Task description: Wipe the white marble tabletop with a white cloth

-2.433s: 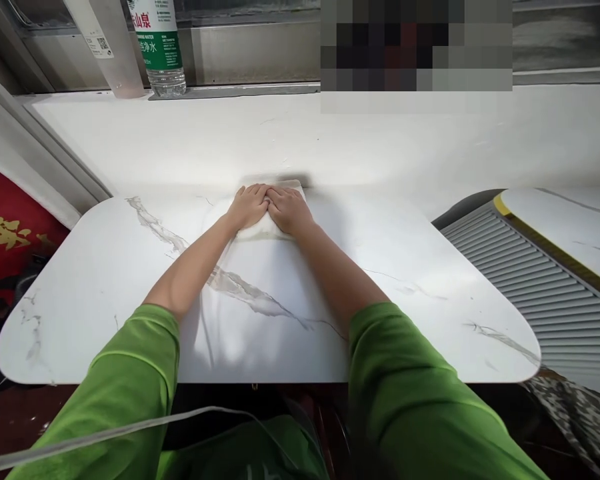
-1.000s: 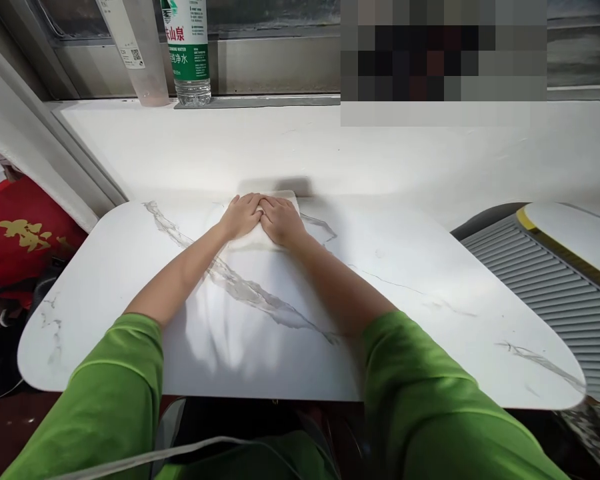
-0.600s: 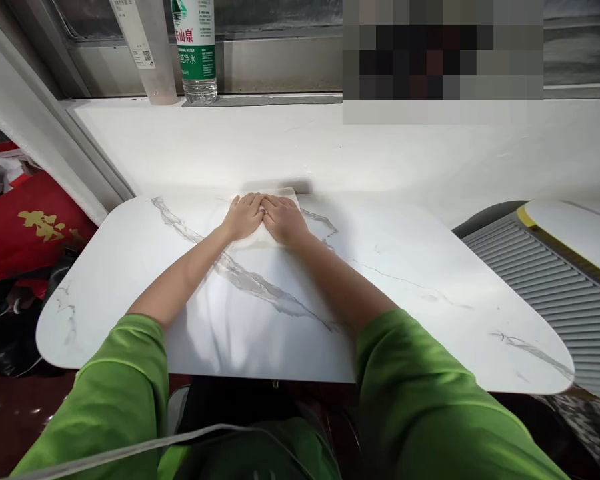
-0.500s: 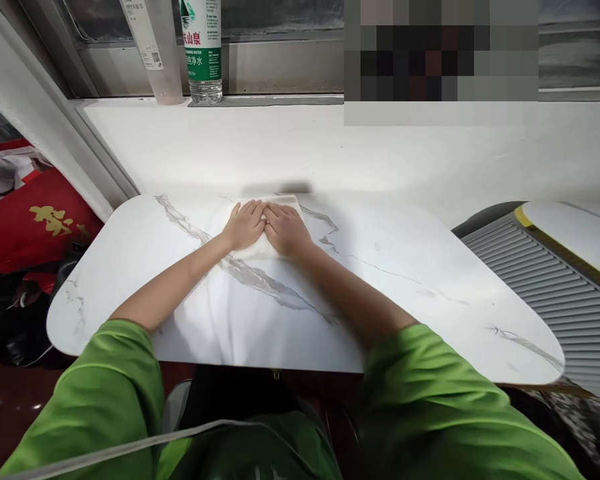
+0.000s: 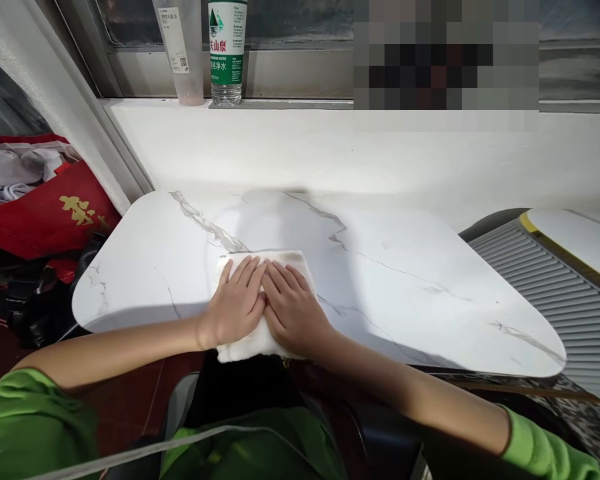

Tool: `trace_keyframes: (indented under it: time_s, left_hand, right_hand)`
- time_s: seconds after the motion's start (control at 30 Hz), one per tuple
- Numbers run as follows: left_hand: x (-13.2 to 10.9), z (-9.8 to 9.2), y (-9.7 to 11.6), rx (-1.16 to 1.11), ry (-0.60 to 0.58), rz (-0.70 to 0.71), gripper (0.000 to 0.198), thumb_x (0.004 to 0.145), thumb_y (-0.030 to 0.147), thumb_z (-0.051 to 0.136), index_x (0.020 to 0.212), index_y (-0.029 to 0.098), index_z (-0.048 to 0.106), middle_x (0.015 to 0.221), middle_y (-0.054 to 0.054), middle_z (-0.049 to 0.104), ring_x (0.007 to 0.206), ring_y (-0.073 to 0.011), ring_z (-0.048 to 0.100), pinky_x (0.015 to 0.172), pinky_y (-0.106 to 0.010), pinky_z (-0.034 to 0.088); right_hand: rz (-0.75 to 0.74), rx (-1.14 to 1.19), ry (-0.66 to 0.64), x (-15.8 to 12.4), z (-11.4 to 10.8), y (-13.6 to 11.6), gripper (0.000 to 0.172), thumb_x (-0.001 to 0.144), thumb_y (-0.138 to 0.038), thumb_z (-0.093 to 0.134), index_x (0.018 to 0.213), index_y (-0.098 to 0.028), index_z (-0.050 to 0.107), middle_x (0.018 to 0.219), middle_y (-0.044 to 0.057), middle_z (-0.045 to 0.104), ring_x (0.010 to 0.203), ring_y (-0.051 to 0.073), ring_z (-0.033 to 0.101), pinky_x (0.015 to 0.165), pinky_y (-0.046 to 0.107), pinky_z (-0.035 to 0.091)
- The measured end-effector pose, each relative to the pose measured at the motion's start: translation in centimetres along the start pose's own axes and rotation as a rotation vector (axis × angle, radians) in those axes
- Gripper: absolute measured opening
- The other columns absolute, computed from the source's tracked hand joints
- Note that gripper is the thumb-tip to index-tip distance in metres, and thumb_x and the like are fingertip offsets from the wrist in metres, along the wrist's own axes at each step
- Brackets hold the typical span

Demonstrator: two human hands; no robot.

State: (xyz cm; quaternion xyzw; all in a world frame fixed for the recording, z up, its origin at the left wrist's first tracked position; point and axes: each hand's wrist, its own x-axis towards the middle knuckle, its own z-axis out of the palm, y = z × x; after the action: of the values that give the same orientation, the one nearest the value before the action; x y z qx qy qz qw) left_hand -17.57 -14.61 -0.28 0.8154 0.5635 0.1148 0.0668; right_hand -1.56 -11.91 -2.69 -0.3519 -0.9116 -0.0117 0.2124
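A folded white cloth (image 5: 255, 347) lies flat at the near edge of a white marble-patterned table (image 5: 410, 300), its lower part reaching over that edge. My left hand (image 5: 237, 300) rests palm down on the cloth's left half, fingers stretched forward. Beside it, my right hand (image 5: 295, 303) presses flat on the right half with fingers extended. The two hands touch near the thumbs and index fingers. Neither hand is wrapped around the cloth.
On the window ledge stand a clear plastic cup (image 5: 185, 60) and a water bottle (image 5: 227, 57). A red bag (image 5: 45, 207) sits left of the table. Grey ribbed seating (image 5: 540, 287) and another tabletop (image 5: 580, 233) are at right. A pale cord (image 5: 180, 443) crosses below.
Both hands have slid the cloth toward me, from the far side of the table to its near edge. My elbows have spread outward, and the view has shifted slightly.
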Motion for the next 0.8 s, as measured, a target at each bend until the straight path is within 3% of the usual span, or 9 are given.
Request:
trace_keyframes:
  time_s: [0.17,0.4,0.53,0.67,0.8]
  left_hand:
    - [3.5,0.0,-2.1,-0.002,0.004,-0.089,0.055,0.099,0.022,0.027,0.152,0.01,0.035,0.159,-0.014,0.04,0.151,-0.0257,0.029,0.125,-0.052,0.016]
    - [14.0,-0.3,-9.7,-0.028,0.082,-0.122,0.049,0.1,0.02,0.028,0.146,0.015,0.042,0.153,-0.011,0.048,0.144,-0.0228,0.039,0.123,-0.049,0.021]
    - [18.5,-0.7,-12.7,-0.037,0.078,-0.117,0.048,0.098,0.019,0.029,0.144,0.016,0.045,0.152,-0.01,0.049,0.142,-0.0222,0.041,0.122,-0.048,0.022]
    - [20.2,-0.9,-13.7,-0.042,0.077,-0.101,0.048,0.098,0.019,0.029,0.143,0.019,0.046,0.15,-0.009,0.051,0.142,-0.0217,0.042,0.121,-0.048,0.024]
    - [19.4,-0.7,-13.2,-0.02,0.079,-0.098,0.049,0.099,0.019,0.028,0.145,0.021,0.044,0.152,-0.008,0.049,0.143,-0.0219,0.04,0.122,-0.049,0.022]
  right_hand:
    - [0.008,0.028,-0.002,4.0,1.2,2.3,0.053,0.089,-0.018,0.037,0.135,-0.002,0.057,0.141,0.021,0.058,0.134,0.032,0.048,0.116,0.048,0.034]
    - [0.059,0.046,-0.036,14.8,5.0,8.9,0.048,0.091,-0.017,0.036,0.131,-0.005,0.059,0.136,0.02,0.061,0.127,0.031,0.052,0.112,0.044,0.034]
    - [0.133,0.058,-0.018,19.0,6.7,11.6,0.045,0.091,-0.015,0.035,0.128,-0.01,0.06,0.137,0.017,0.061,0.128,0.03,0.051,0.111,0.045,0.034]
    - [0.172,0.09,-0.006,20.3,7.3,12.5,0.045,0.09,-0.014,0.034,0.126,-0.012,0.061,0.135,0.015,0.062,0.126,0.03,0.053,0.111,0.045,0.034]
    - [0.148,0.071,-0.007,19.6,7.0,12.2,0.046,0.091,-0.015,0.033,0.128,-0.011,0.06,0.137,0.016,0.061,0.128,0.03,0.051,0.112,0.045,0.032]
